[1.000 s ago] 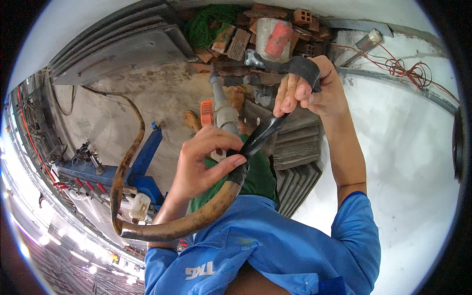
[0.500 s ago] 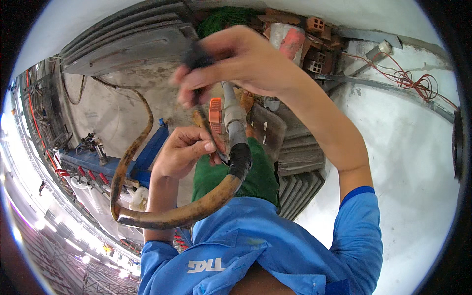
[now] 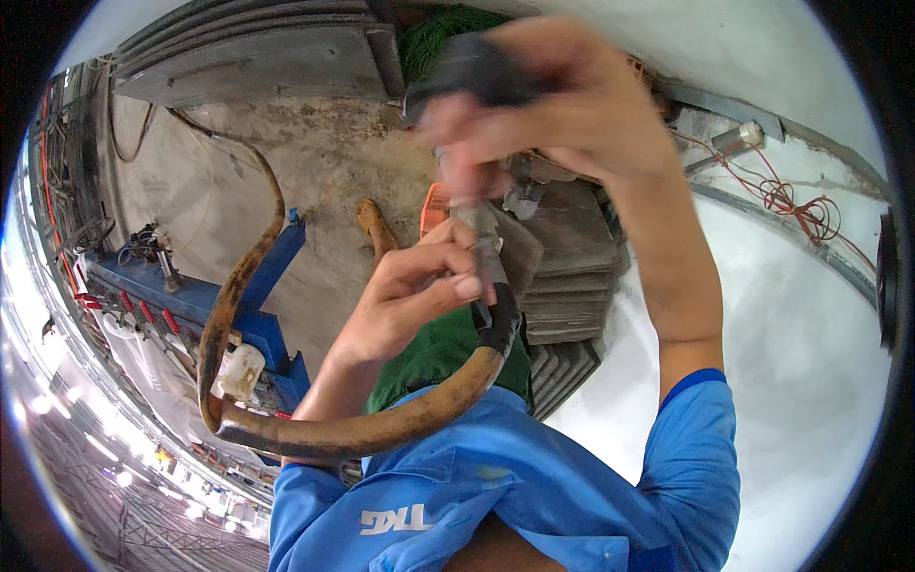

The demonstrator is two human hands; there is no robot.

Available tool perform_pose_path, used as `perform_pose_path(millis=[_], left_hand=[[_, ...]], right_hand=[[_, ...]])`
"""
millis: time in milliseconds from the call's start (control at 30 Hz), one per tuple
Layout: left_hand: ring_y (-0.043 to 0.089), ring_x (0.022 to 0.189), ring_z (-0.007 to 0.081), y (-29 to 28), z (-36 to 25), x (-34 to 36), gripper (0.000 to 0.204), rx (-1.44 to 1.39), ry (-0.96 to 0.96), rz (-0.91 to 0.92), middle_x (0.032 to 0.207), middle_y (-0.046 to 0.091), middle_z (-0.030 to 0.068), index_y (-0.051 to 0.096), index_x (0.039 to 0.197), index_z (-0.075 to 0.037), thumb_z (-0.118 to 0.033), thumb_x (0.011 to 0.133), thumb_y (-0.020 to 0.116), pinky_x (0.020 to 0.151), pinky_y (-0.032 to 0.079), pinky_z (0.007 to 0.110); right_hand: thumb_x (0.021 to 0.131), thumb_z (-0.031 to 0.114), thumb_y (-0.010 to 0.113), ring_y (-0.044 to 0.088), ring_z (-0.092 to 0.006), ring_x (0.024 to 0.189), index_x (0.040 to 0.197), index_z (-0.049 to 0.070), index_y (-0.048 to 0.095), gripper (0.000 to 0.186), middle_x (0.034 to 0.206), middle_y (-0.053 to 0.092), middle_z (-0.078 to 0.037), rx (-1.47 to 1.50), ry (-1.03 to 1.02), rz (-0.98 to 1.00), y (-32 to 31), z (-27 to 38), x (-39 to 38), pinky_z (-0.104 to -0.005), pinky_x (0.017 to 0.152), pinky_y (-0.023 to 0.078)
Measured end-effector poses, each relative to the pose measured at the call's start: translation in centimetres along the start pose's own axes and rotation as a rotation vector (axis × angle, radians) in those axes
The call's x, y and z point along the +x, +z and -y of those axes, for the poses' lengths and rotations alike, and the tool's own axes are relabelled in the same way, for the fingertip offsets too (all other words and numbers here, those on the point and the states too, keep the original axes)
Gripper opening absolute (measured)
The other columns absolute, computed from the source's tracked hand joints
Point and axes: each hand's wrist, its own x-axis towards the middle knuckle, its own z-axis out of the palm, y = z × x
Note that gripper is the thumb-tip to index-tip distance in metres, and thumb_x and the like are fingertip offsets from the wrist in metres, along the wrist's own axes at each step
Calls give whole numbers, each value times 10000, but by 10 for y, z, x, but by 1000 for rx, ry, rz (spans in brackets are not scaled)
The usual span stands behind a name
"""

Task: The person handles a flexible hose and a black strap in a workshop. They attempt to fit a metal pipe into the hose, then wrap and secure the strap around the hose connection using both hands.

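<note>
A thick brown, stained hose (image 3: pixel 381 429) curves up in front of me, its end bound with a black tape wrap (image 3: pixel 502 329). Beyond the wrap it meets a grey pipe fitting (image 3: pixel 484 225) with an orange valve handle (image 3: pixel 435 206). My left hand (image 3: pixel 405 291) is closed in a pinch against the fitting, on the tape's loose end beside the wrap. Higher up and farther away, my right hand (image 3: pixel 581 105) grips a black tape roll (image 3: pixel 481 74); both are smeared by motion. That hand partly hides the pipe beyond the fitting.
A blue metal frame (image 3: pixel 195 303) with red parts stands at left, a whitish container (image 3: pixel 240 370) beside it. Corrugated grey sheets (image 3: pixel 257 67) lie at the far left, more grey slabs (image 3: pixel 572 276) right of the fitting. An orange cable (image 3: pixel 801 205) lies coiled near the white wall.
My right hand has moved right and away from the hose with the tape roll. My left hand has shifted right, staying beside the hose end, which has also moved right in view.
</note>
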Motion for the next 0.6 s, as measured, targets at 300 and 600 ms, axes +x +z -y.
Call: perform_pose_path(millis=[300, 600], left_hand=[[590, 962, 190, 4, -11, 53, 161, 437, -39, 420, 992, 635, 72, 712, 983, -18, -158, 916, 752, 862, 448, 330], [596, 927, 100, -2, 3, 30, 182, 429, -146, 83, 1016, 685, 4, 703, 1082, -57, -190, 958, 702, 849, 460, 288]], right_hand=[[841, 215, 844, 685, -282, 656, 832, 54, 614, 281, 736, 660, -117, 44, -240, -771, 22, -44, -193, -389, 558, 598], [838, 117, 817, 741, -377, 941, 918, 27, 744, 141, 951, 748, -201, 294, -487, -1103, 171, -164, -262, -515, 802, 621]])
